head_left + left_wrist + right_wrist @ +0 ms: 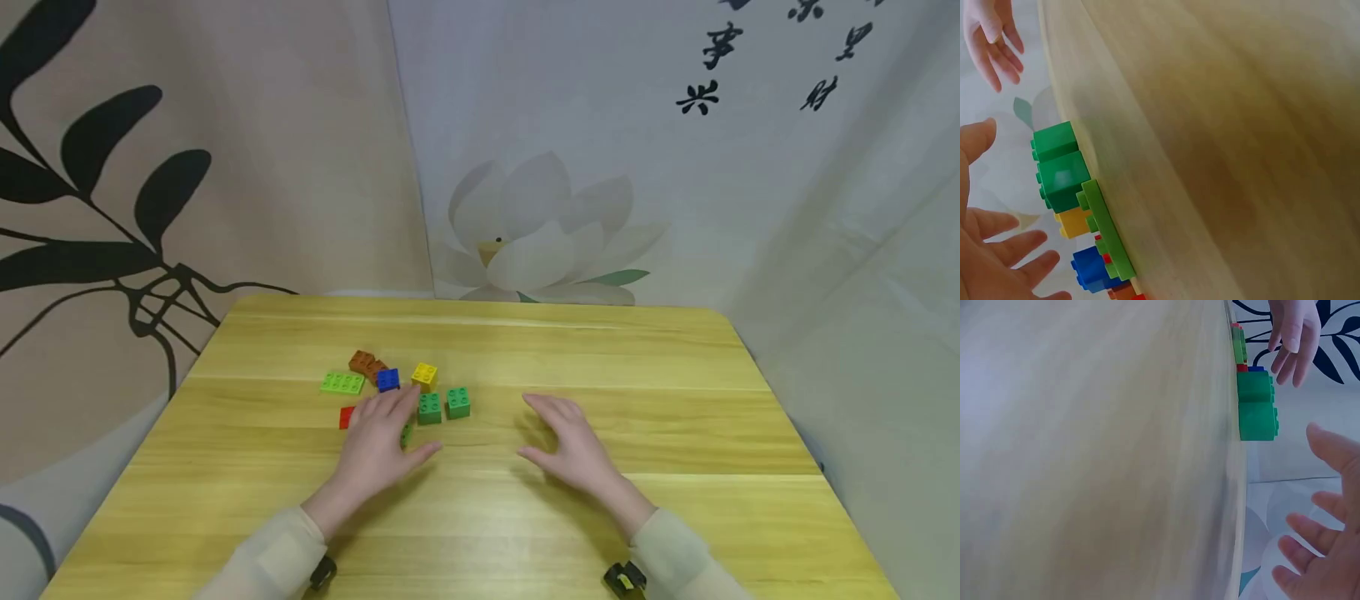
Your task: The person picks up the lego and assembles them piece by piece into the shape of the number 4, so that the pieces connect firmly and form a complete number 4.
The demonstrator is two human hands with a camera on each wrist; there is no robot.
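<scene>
My left hand (378, 446) hovers over a group of toy building bricks with its fingers spread, holding nothing. Partly under it are a red brick (347, 417) and a light green plate brick (1107, 231). Just past its fingertips stand a blue brick (387, 380) and a yellow brick (424, 376). Two green bricks, one nearer the hand (430, 408) and one to its right (458, 402), stand beside it. Behind lie brown bricks (363, 362) and a lime green brick (342, 383). My right hand (573, 450), also empty with fingers extended, is above the table right of the bricks.
The wooden table (675, 358) has its far edge against a hanging cloth (315, 167) printed with leaves, a lotus and dark characters. Both wrists carry small black devices, one on the left (323, 573) and one on the right (625, 578).
</scene>
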